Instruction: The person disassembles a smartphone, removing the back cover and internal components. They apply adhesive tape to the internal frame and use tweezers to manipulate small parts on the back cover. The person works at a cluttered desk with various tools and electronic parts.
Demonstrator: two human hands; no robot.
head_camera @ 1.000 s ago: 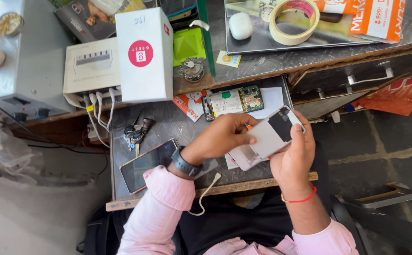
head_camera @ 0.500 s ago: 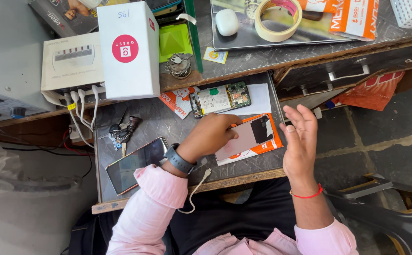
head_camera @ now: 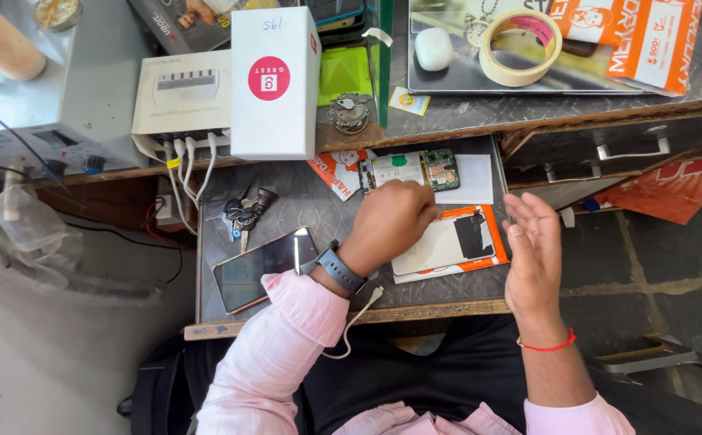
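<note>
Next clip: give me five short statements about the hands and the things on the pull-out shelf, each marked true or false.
1. The left hand reaches toward the opened phone with its circuit board showing. True.
2. The right hand has a grip on the roll of tape. False: it is open and empty, and the tape lies on the upper desk.
3. A white phone back cover lies on the shelf between the hands. True.
4. The dark phone stands upright. False: it lies flat beside the left wrist.
5. The bunch of keys hangs from the right hand. False: it lies on the shelf.
</note>
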